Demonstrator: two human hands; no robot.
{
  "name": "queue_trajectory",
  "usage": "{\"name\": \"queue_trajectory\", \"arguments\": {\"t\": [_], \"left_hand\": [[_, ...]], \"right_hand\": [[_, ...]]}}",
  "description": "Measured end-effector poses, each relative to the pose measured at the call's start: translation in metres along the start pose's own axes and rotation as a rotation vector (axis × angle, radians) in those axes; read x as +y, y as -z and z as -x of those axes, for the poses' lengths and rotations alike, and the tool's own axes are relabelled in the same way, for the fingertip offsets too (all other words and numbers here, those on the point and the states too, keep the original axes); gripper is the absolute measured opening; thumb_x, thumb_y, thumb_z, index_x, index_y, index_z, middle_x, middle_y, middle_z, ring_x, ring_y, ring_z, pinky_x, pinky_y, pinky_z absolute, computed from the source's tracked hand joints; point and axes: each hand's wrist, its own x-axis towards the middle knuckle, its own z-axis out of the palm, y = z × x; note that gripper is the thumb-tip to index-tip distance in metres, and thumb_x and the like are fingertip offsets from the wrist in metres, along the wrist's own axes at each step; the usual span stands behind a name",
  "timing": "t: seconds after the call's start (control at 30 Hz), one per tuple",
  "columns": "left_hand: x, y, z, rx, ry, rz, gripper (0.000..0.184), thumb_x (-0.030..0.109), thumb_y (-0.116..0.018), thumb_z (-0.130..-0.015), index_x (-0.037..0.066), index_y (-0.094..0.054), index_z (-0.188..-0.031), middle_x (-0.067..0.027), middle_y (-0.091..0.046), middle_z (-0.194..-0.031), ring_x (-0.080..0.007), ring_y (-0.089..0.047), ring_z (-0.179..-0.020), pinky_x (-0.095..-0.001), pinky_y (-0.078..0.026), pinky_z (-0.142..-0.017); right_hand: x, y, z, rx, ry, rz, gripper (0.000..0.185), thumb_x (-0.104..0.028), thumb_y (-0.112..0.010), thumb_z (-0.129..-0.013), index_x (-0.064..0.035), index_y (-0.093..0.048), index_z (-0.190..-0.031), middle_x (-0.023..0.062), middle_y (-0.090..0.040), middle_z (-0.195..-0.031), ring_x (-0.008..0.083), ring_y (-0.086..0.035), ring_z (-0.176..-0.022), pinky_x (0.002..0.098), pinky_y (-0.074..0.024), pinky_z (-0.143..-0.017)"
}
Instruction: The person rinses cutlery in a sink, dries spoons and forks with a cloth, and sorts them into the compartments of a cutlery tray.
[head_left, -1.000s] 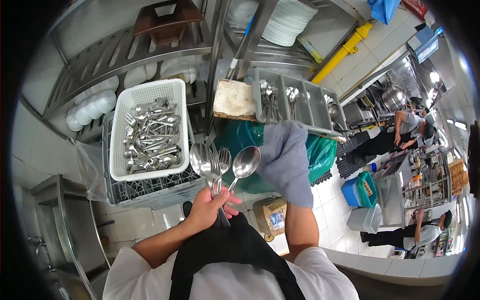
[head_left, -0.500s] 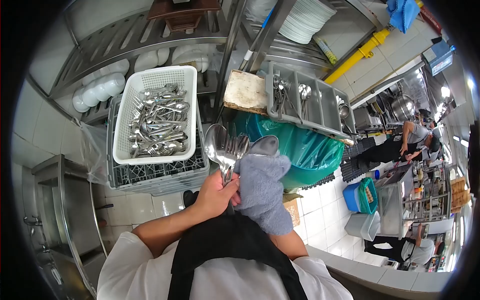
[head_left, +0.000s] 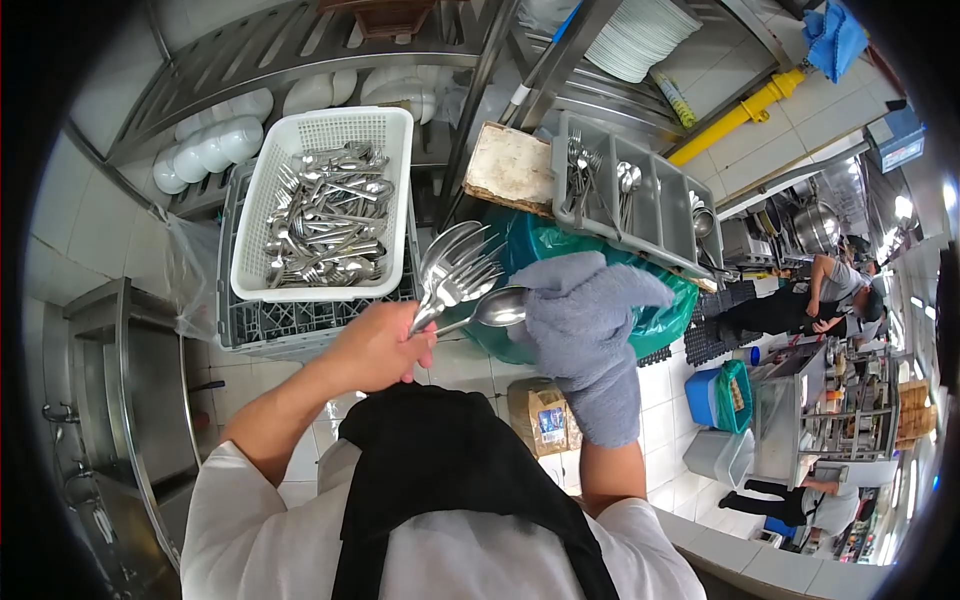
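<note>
My left hand [head_left: 385,345] is closed around the handles of a bunch of forks and spoons [head_left: 455,275], their heads fanned upward in front of my apron. One spoon [head_left: 500,307] in the bunch leans out to the right, its bowl against the edge of a grey cloth [head_left: 580,320]. The cloth wraps my right hand, whose fingers are hidden inside it. Ahead on the left, a white plastic basket [head_left: 400,200] holds a heap of mixed cutlery [head_left: 335,215]. On the right stands a grey cutlery tray [head_left: 650,195] with forks and spoons sorted in its compartments.
Grey dish racks [head_left: 285,325] support the basket. A green-lined bin [head_left: 660,320] stands beneath the tray, beside a worn white board [head_left: 508,170]. White cups [head_left: 210,150] and stacked plates [head_left: 640,40] sit on metal shelves. A brown bag [head_left: 540,415] is on the floor. Co-workers [head_left: 800,300] stand at right.
My right hand with the cloth has moved right, away from the bunch's middle. My left hand has shifted slightly left and up, and the cutlery heads have fanned apart, one spoon tilting right.
</note>
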Motion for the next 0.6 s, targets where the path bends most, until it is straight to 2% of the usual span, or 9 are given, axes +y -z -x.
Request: {"name": "queue_trajectory", "arguments": {"t": [0.03,0.07,0.13,0.27,0.33,0.47,0.53,0.57,0.6], "left_hand": [[0.000,0.004,0.000,-0.003,0.018,-0.013,0.014,0.014,-0.055,-0.094,0.000,-0.054,-0.096,-0.0074,-0.066,-0.074,-0.0116,-0.060,-0.051,-0.0264,-0.048,-0.046],[0.003,0.007,0.000,-0.005,0.018,-0.012,0.014,0.014,-0.055,-0.094,0.000,-0.054,-0.096,-0.0074,-0.066,-0.074,-0.0116,-0.060,-0.051,-0.0264,-0.048,-0.046],[0.006,0.010,0.000,-0.040,0.034,-0.098,0.013,0.012,-0.055,-0.093,0.000,-0.054,-0.096,-0.0074,-0.066,-0.075,-0.0113,-0.060,-0.052,-0.0264,-0.048,-0.046],[0.004,-0.003,-0.003,-0.099,0.047,0.013,0.012,0.011,-0.056,-0.094,0.000,-0.054,-0.097,-0.0077,-0.066,-0.074,-0.0116,-0.059,-0.051,-0.0258,-0.048,-0.046],[-0.003,-0.014,-0.004,-0.052,0.073,0.259,0.010,0.011,-0.056,-0.094,0.001,-0.055,-0.097,-0.0082,-0.066,-0.074,-0.0121,-0.059,-0.051,-0.0254,-0.047,-0.046],[-0.009,-0.034,-0.007,-0.006,0.075,0.290,0.013,0.013,-0.055,-0.095,0.001,-0.054,-0.097,-0.0070,-0.065,-0.076,-0.0118,-0.060,-0.054,-0.0261,-0.049,-0.048],[-0.006,-0.041,-0.007,0.009,0.073,0.290,0.012,0.013,-0.055,-0.095,0.001,-0.054,-0.097,-0.0073,-0.066,-0.076,-0.0118,-0.060,-0.053,-0.0260,-0.049,-0.047],[-0.005,-0.043,-0.008,0.012,0.071,0.307,0.012,0.013,-0.055,-0.095,0.001,-0.054,-0.097,-0.0075,-0.066,-0.076,-0.0118,-0.060,-0.053,-0.0259,-0.048,-0.047],[-0.005,-0.045,-0.009,0.012,0.067,0.321,0.013,0.013,-0.055,-0.095,0.001,-0.054,-0.098,-0.0078,-0.066,-0.077,-0.0117,-0.060,-0.052,-0.0259,-0.048,-0.046]], "right_hand": [[-0.009,0.012,-0.008,-0.085,0.094,0.066,0.029,-0.011,-0.072,-0.059,-0.0106,-0.069,-0.088,0.0069,-0.063,-0.095,0.0267,-0.061,-0.088,0.0578,-0.0385,-0.089],[-0.015,0.020,-0.016,-0.087,0.092,0.068,0.029,-0.011,-0.072,-0.059,-0.0106,-0.069,-0.088,0.0069,-0.063,-0.095,0.0267,-0.061,-0.088,0.0578,-0.0385,-0.089],[-0.023,0.030,-0.029,-0.340,0.203,0.213,0.022,-0.021,-0.073,-0.068,-0.0101,-0.068,-0.087,0.0100,-0.065,-0.089,0.0318,-0.063,-0.086,0.0618,-0.0406,-0.086],[-0.021,0.007,-0.019,-0.204,0.221,0.332,0.024,-0.021,-0.072,-0.069,-0.0061,-0.068,-0.088,0.0122,-0.063,-0.086,0.0370,-0.060,-0.077,0.0607,-0.0380,-0.087],[-0.017,-0.003,-0.014,-0.137,0.161,0.434,0.025,-0.022,-0.071,-0.070,-0.0045,-0.066,-0.088,0.0134,-0.061,-0.085,0.0380,-0.058,-0.077,0.0591,-0.0377,-0.086],[-0.024,-0.010,-0.017,-0.037,0.064,0.586,0.027,-0.023,-0.069,-0.072,-0.0021,-0.064,-0.088,0.0153,-0.058,-0.083,0.0395,-0.056,-0.077,0.0567,-0.0373,-0.086],[-0.046,0.000,-0.038,-0.432,-0.441,0.743,0.034,-0.023,-0.076,-0.067,-0.0018,-0.061,-0.090,0.0145,-0.052,-0.085,0.0380,-0.051,-0.082,0.0504,-0.0365,-0.085],[-0.051,0.010,-0.041,-0.434,-0.437,0.742,0.034,-0.023,-0.076,-0.067,-0.0018,-0.061,-0.090,0.0145,-0.052,-0.085,0.0380,-0.051,-0.082,0.0504,-0.0365,-0.085],[-0.053,0.023,-0.041,-0.326,-0.387,0.597,0.036,-0.022,-0.077,-0.065,-0.0025,-0.060,-0.090,0.0137,-0.053,-0.087,0.0371,-0.052,-0.084,0.0493,-0.0365,-0.085]]}}
